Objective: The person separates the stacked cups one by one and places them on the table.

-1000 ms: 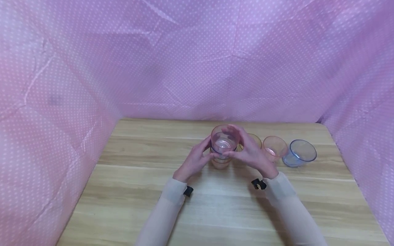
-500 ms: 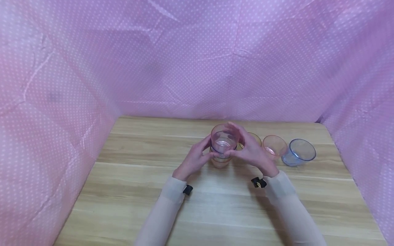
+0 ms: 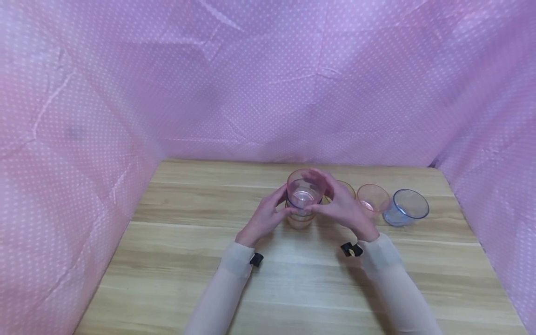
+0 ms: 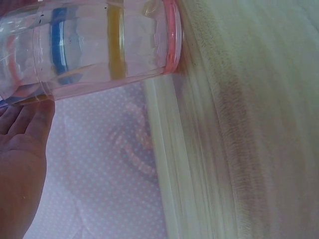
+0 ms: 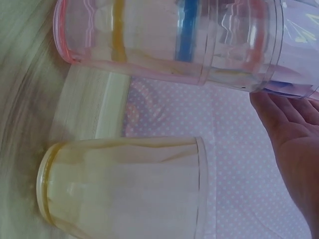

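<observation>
A stack of nested clear tinted cups (image 4: pixel 84 45) stands upright on the table. Coloured base rings show through its wall: pink at the bottom, then yellow, blue and another reddish one. The topmost pink cup (image 3: pixel 302 176) rises above a blue rim in the head view. My left hand (image 3: pixel 263 217) holds the stack's upper part from the left, its thumb across the front. From the right, my right hand (image 3: pixel 344 209) grips the same part, fingers behind and thumb in front. Both thumbs nearly meet near the blue rim.
Right of the stack, a yellow cup (image 5: pixel 124 189) stands upright, partly behind my right hand in the head view. A pink cup (image 3: pixel 374 196) and a blue cup (image 3: pixel 405 209) continue the row rightward. Pink dotted cloth (image 3: pixel 268 102) walls in the wooden table (image 3: pixel 176 260).
</observation>
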Demonstrator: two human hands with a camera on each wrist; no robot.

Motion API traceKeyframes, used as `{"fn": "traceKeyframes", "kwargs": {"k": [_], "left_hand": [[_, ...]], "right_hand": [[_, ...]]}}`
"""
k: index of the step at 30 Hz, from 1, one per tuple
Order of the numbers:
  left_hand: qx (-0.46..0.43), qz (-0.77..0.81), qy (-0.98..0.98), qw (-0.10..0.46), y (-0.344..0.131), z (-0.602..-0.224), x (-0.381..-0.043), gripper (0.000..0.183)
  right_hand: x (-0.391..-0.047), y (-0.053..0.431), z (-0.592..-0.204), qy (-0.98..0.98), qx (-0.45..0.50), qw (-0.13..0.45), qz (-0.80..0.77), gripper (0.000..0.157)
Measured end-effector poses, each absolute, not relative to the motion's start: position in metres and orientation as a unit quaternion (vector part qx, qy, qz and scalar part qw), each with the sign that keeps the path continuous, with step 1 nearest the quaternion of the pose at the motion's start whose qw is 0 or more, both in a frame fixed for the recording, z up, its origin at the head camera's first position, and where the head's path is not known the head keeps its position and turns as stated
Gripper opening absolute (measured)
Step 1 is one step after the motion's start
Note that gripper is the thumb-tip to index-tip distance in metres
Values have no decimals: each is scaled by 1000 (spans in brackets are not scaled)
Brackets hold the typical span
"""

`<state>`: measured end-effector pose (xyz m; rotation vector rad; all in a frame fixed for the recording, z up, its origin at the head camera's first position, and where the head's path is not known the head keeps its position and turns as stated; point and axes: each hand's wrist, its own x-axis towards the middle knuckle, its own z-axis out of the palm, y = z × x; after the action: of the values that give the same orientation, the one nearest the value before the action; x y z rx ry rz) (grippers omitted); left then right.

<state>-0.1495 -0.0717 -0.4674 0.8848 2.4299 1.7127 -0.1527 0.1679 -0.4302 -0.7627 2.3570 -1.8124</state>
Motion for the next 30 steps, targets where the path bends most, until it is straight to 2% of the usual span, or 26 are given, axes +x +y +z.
{"fn": "traceKeyframes", "kwargs": {"k": [13,23,30], "left_hand": [[265,550,791,40,-72,-470,-146,73],[274,554,786,24,-72,-469,-147,72],[279,551,786,21,-71,-469,-148,72]], "right_hand": [[-148,163,-434,761,-259,-15,-594,89],[-145,159,-424,728,-282,-75,-620,93],[-142,160,-417,705,-288,-82,-643,93]]}}
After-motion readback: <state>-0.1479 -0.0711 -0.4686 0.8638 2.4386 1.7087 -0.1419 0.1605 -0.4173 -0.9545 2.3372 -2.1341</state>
